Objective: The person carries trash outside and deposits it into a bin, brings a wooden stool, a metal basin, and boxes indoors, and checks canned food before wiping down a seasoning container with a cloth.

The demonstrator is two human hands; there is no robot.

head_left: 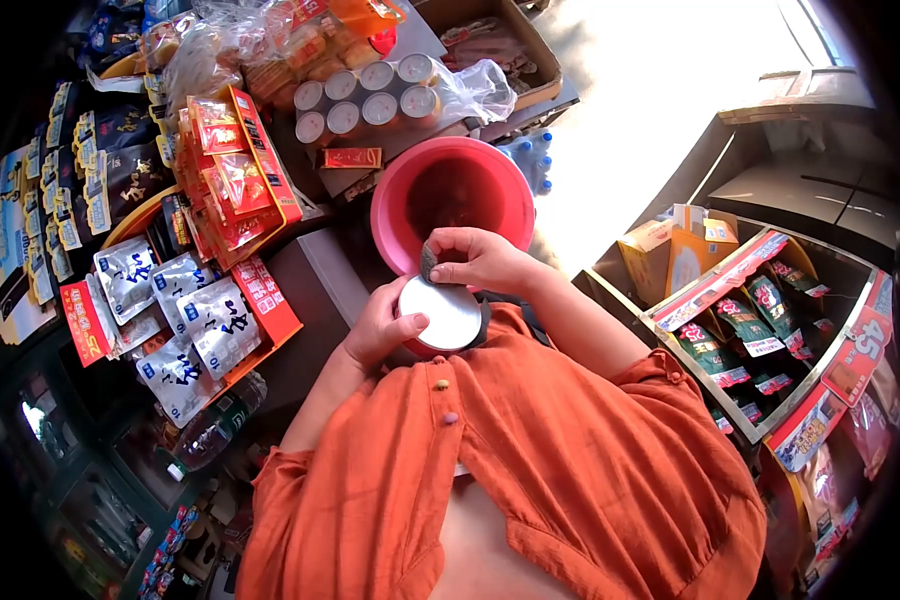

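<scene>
A round container with a silvery white top (444, 314) is held close to my orange shirt. My left hand (378, 325) wraps round its left side, the thumb lying on the rim. Over the container's upper edge, my right hand (475, 258) pinches a small dark grey piece (428, 263) between thumb and fingers. Just beyond both hands stands a pink bucket (515, 190), its inside dark reddish.
Shrink-wrapped cans (378, 108) sit beyond the bucket, near a small red box (352, 158). Snack packets (225, 325) in orange display boxes fill the left. A rack of green packets (740, 318) stands right. Blue-capped bottles (532, 160) are beside the bucket.
</scene>
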